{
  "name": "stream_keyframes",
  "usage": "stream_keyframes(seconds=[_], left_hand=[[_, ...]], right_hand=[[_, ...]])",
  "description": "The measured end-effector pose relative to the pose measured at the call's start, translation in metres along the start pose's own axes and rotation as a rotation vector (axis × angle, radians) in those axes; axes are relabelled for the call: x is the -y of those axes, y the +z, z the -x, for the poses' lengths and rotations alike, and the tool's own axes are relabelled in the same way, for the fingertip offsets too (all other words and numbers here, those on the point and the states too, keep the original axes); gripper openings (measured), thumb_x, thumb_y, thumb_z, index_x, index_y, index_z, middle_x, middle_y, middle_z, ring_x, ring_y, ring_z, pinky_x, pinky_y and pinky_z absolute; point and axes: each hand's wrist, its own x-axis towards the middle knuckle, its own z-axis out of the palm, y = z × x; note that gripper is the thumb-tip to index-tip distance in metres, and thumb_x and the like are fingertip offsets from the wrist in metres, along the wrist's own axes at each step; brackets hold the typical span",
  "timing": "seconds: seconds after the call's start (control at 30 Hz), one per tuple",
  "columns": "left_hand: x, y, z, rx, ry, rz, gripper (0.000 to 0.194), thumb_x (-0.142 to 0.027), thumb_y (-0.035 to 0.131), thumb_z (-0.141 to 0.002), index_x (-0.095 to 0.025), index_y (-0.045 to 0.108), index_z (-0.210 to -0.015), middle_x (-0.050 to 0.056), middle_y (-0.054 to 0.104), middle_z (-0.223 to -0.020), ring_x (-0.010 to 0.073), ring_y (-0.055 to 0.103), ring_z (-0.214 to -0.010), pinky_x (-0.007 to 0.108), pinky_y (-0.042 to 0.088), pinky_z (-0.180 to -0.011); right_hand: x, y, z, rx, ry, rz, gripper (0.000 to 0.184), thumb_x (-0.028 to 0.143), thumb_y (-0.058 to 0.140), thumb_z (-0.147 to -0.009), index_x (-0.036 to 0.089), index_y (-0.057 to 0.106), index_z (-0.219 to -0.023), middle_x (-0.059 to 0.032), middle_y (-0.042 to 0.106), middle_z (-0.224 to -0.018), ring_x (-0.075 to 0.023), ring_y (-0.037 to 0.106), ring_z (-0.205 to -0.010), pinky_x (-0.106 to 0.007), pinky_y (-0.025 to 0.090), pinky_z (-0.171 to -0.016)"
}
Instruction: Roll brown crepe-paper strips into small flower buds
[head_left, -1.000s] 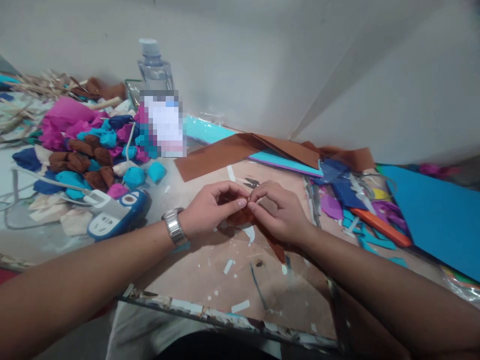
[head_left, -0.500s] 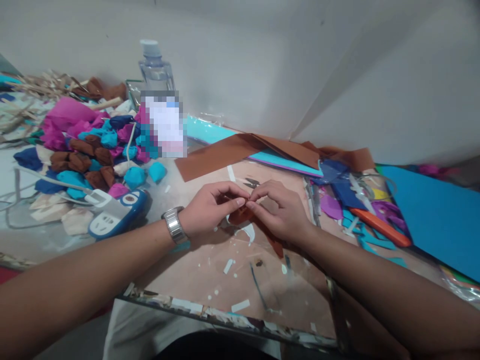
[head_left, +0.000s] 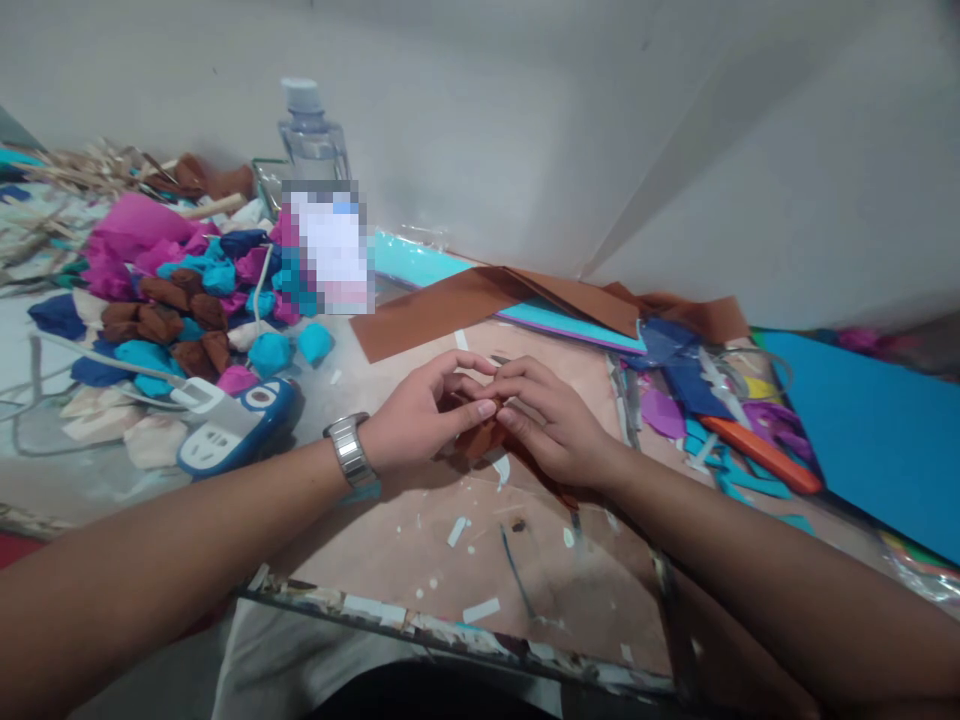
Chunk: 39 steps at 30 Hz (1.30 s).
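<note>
Brown paper-like piece [head_left: 478, 440] sits between the left hand [head_left: 409, 415] and the right hand [head_left: 566, 425], pinched at both thumbs. Compared with half a second ago, the right fingers stretch farther toward the left hand, hiding more of the dark blades [head_left: 498, 360] just beyond them; it looks like a regrip, the piece's shaping apparently unfinished.

The left fingers [head_left: 474, 411] and right fingers [head_left: 534, 375] hide much of the thin, folded brown paper piece [head_left: 478, 440] and nearly all of the small, pointed dark tool [head_left: 500, 360]. Coarse pixels veil the lower part of the clear plastic bottle with a white cap [head_left: 311, 145]; the right edge cuts off the flat, bright-blue sheet [head_left: 870, 430], beyond which pink scraps [head_left: 862, 342] blur.
</note>
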Motion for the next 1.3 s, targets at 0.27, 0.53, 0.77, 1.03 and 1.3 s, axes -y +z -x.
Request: stream_keyframes(seconds=[0.27,0.53,0.77,1.03,1.3], left_hand=[[0.0037,-0.0015,-0.0021,-0.232,-0.069,0.005,0.035,-0.055,0.063,-0.099,-0.022,0.054,-0.095,-0.004,0.061,-0.072,0.0084,0.053,-0.045,0.02,0.043,-0.041],[0.0023,-0.001,-0.002,-0.258,-0.089,-0.004,0.042,-0.057,0.076,-0.088,-0.019,0.058,-0.086,-0.001,0.065,-0.07,0.0116,0.064,-0.057,0.019,0.05,-0.047],[0.0018,0.0007,-0.0019,-0.277,-0.111,0.088,0.041,-0.056,0.079,-0.085,-0.021,0.059,-0.089,-0.002,0.062,-0.068,0.0131,0.064,-0.056,0.019,0.047,-0.04],[0.0051,-0.0005,-0.0011,-0.258,-0.143,0.171,0.033,-0.049,0.077,-0.089,-0.022,0.059,-0.087,-0.005,0.056,-0.066,0.0103,0.058,-0.05,0.018,0.044,-0.038],[0.0053,-0.0021,-0.0036,-0.295,-0.137,0.16,0.033,-0.047,0.077,-0.09,-0.019,0.06,-0.084,-0.004,0.054,-0.069,0.008,0.053,-0.052,0.018,0.047,-0.043]], right_hand=[[-0.0038,0.0011,0.0022,-0.252,0.154,-0.032,0.016,0.031,0.064,-0.103,0.025,0.069,-0.117,-0.0061,0.072,-0.111,-0.0208,0.067,-0.101,-0.038,0.055,-0.093],[-0.0085,0.0054,0.0054,-0.417,0.319,-0.24,0.021,0.039,0.073,-0.097,0.025,0.072,-0.112,-0.0053,0.076,-0.113,-0.0209,0.072,-0.105,-0.037,0.058,-0.095],[-0.0089,0.0052,0.0064,-0.389,0.344,-0.248,0.026,0.046,0.073,-0.096,0.024,0.073,-0.112,-0.0077,0.076,-0.112,-0.0235,0.073,-0.104,-0.042,0.059,-0.095],[-0.0068,0.0051,0.0059,-0.377,0.303,-0.214,0.022,0.042,0.069,-0.099,0.024,0.072,-0.112,-0.0075,0.076,-0.111,-0.0225,0.072,-0.102,-0.04,0.06,-0.093],[-0.0062,0.0024,0.0058,-0.329,0.183,-0.105,0.019,0.037,0.067,-0.101,0.025,0.072,-0.114,-0.0083,0.074,-0.113,-0.0243,0.069,-0.107,-0.044,0.057,-0.097]])
